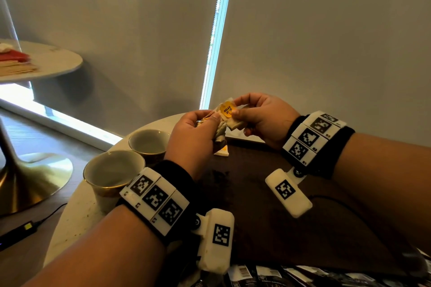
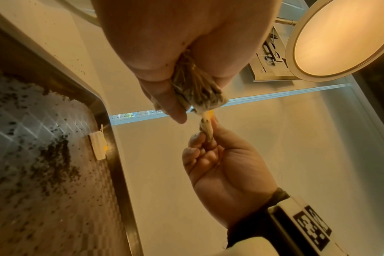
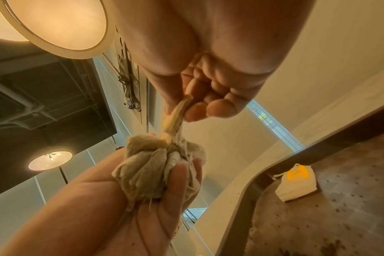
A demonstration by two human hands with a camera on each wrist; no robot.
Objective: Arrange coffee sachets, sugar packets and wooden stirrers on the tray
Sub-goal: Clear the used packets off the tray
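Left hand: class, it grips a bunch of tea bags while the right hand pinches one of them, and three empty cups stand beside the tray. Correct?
Not quite. The head view shows two cups, not three. The left hand does grip the bunch of tea bags and the right hand pinches one, beside the tray.

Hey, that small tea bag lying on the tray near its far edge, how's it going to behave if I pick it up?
The tea bag looks like thin folded paper, so probably light and floppy. Its yellow tag on a loose string may dangle. It lies flat on the tray, so it is unlikely to roll; loose specks around it suggest such bags tear easily.
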